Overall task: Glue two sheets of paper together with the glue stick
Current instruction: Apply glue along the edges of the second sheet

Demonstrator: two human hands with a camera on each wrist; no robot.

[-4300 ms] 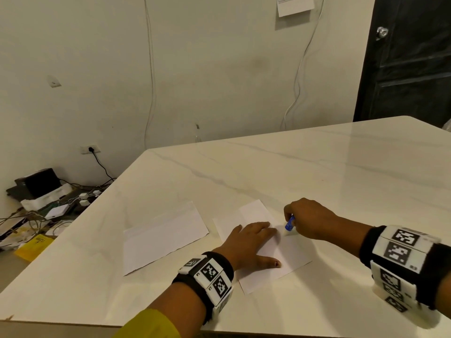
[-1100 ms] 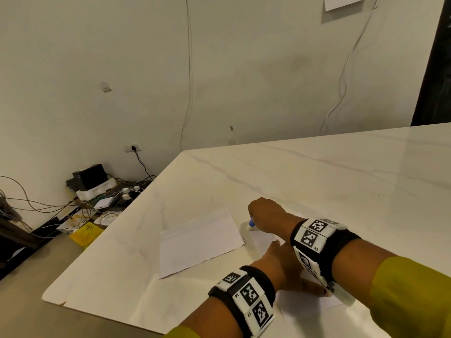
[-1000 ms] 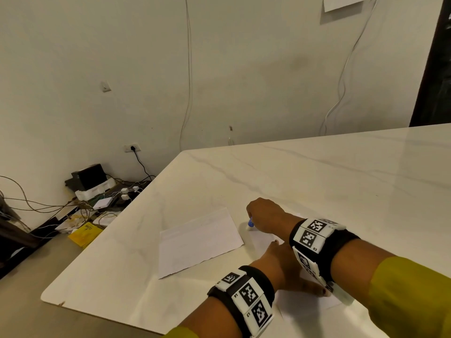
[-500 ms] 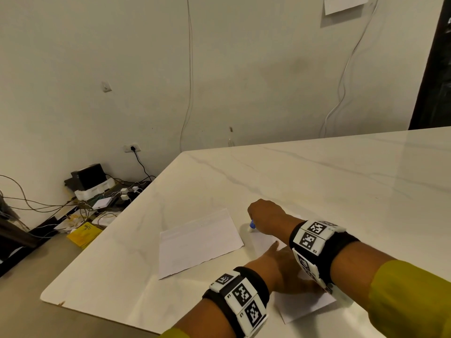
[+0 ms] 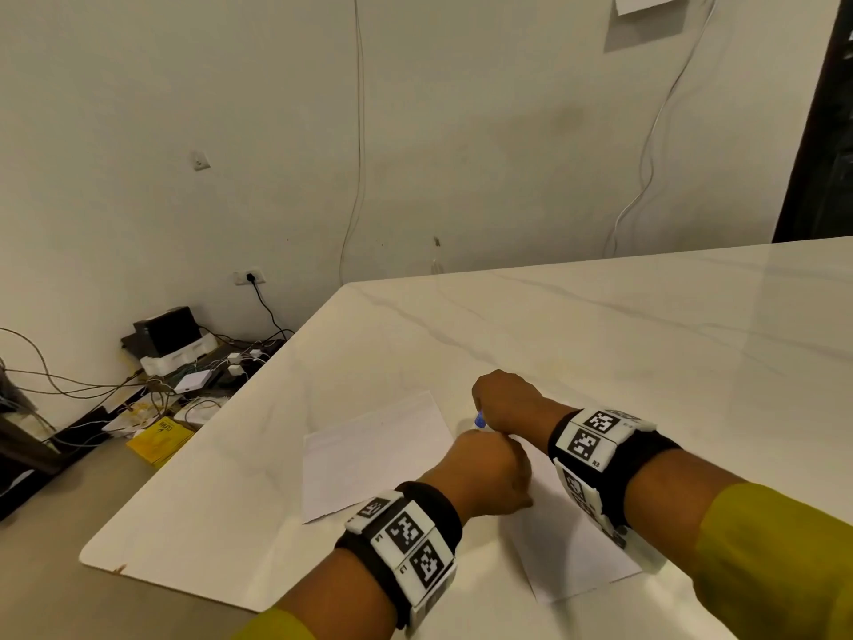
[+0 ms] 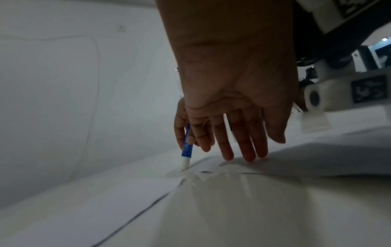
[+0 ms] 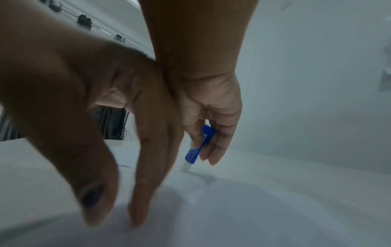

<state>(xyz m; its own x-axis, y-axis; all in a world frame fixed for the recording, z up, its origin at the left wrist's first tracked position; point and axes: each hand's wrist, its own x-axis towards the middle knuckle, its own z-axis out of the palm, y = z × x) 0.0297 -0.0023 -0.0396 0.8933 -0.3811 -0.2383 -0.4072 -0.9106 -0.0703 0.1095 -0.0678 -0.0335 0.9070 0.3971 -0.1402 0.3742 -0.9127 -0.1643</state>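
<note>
Two white sheets lie on the marble table [image 5: 600, 334]. My left hand [image 5: 484, 471] stands on straight fingertips [image 6: 246, 156] on the right sheet [image 5: 572, 561], holding it down near its far left end. Just beyond it, my right hand [image 5: 505, 399] grips a blue glue stick [image 5: 480, 420], white tip down. In the left wrist view the tip [image 6: 184, 165] touches the surface at that sheet's far corner. In the right wrist view the stick [image 7: 195, 150] sits between thumb and fingers. The other sheet [image 5: 369, 455] lies free to the left.
The table's left edge and near corner [image 5: 106, 561] are close to the free sheet. Below, on the floor, lie cables, a black box [image 5: 166, 332] and a yellow packet [image 5: 159, 438]. A wall stands behind the table.
My left hand has slid up the sheet toward the glue stick and risen from flat onto its fingertips. The right hand has stayed at the sheet's far left corner with the stick.
</note>
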